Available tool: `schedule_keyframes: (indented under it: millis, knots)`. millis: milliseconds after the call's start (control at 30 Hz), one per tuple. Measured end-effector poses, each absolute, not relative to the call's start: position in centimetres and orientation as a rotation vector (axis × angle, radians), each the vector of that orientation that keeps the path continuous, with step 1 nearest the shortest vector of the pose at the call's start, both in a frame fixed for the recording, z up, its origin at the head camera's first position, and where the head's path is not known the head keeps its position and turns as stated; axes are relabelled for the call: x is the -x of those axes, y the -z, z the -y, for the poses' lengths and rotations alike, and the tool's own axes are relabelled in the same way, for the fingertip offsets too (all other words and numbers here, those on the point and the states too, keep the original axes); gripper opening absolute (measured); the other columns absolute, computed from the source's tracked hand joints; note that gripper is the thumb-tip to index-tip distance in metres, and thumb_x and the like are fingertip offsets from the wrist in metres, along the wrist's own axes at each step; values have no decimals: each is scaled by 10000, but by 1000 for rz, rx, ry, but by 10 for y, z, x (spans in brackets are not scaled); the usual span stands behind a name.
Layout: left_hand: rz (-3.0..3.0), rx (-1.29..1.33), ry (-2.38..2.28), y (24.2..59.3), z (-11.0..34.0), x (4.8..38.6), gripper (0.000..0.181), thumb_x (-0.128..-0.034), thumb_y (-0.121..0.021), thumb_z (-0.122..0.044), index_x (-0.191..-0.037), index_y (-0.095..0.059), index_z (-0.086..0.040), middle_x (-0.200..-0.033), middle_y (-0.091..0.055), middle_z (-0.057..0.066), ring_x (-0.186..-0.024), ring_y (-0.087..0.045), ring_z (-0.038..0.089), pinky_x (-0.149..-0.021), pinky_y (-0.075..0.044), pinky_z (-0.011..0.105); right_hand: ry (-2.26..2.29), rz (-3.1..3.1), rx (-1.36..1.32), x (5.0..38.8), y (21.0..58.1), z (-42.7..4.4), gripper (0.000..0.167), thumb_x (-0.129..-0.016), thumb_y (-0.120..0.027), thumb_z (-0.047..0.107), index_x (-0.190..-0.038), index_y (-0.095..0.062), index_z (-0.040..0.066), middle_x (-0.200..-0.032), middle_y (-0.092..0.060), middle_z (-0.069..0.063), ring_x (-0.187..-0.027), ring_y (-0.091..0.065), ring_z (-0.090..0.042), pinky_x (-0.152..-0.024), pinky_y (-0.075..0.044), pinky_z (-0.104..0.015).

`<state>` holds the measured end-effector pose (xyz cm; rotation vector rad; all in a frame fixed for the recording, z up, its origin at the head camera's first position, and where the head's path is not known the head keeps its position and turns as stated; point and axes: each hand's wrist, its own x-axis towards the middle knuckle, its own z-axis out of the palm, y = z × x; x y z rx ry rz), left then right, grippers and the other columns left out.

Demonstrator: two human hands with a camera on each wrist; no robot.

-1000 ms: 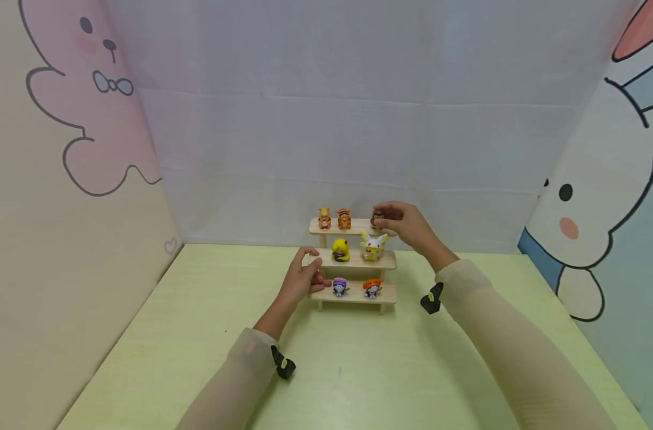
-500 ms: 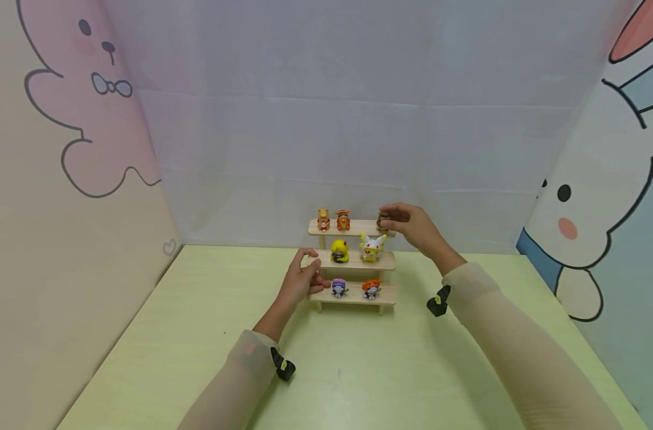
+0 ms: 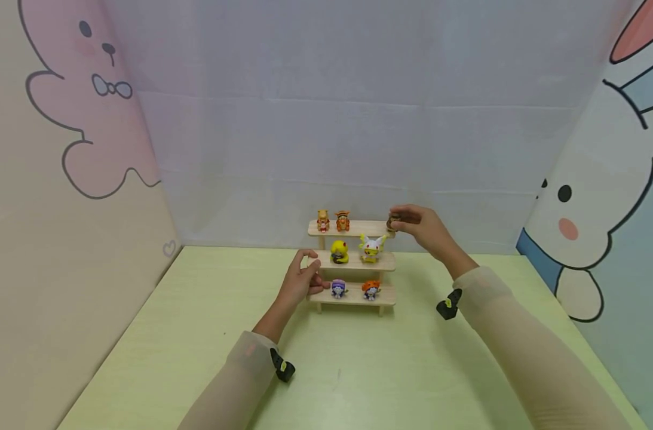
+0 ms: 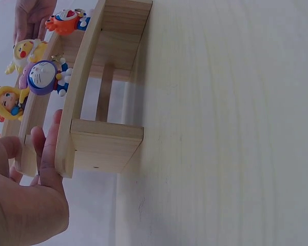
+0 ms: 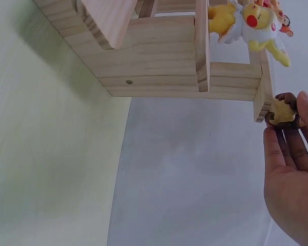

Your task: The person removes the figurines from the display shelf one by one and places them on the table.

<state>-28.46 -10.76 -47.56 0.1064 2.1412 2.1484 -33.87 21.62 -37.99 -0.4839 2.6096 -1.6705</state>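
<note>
A three-tier wooden display stand (image 3: 380, 260) holds several small figurines. My right hand (image 3: 425, 232) pinches a brown figurine (image 3: 393, 223) at the right end of the top tier; in the right wrist view this figurine (image 5: 283, 110) is at the board's end, between thumb and fingers. My left hand (image 3: 299, 279) grips the stand's left end, its thumb and fingers around the middle board (image 4: 28, 163). On the top tier's left are a yellow bear figurine (image 3: 323, 221) and an orange tiger figurine (image 3: 343, 221).
The middle tier bears a yellow-haired figurine (image 3: 339, 252) and a white-hooded yellow figurine (image 3: 371, 249). Below them are a purple-capped figurine (image 3: 338, 289) and an orange-topped figurine (image 3: 371, 290). The stand is on a pale table (image 3: 358, 370), with a white cloth backdrop (image 3: 283, 137) behind.
My right hand has moved to the right along the top tier, carrying the brown figurine from right of middle to the board's right end. My left hand has stayed in place.
</note>
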Motion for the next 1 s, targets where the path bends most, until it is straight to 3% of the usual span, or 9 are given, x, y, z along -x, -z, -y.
schedule_keyframes:
  millis: [400,700,1000]
  knots:
    - [-2127,-89,-2166,479,108,285,263,-1099,-542,-251,-1331,-497,-135,-659,-597,54,-757,-772,315,-624,-620,305,1662,-2641,446,335,384,-228,524,-1011,-698,290,-1448,-557,38,-1395,-615,-155,-1278,-596,-319,-1109,-446,-540]
    - [-2139,-86,-2165,481,109,285,235,-1094,-554,-264,-1307,-518,-171,-672,-604,82,-773,-769,349,-657,-634,354,1680,-2615,414,332,393,-239,525,-1013,-695,272,-1452,-545,27,-1368,-628,-163,-1157,-653,-172,-1110,-456,-512]
    - [-2139,-102,-2168,480,109,286,253,-1094,-554,-268,-1322,-515,-164,-682,-615,87,-738,-767,309,-659,-634,352,1682,-2602,376,332,402,-247,505,-1022,-682,246,-1458,-543,33,-1378,-617,-175,-1148,-649,-157,-1121,-437,-541]
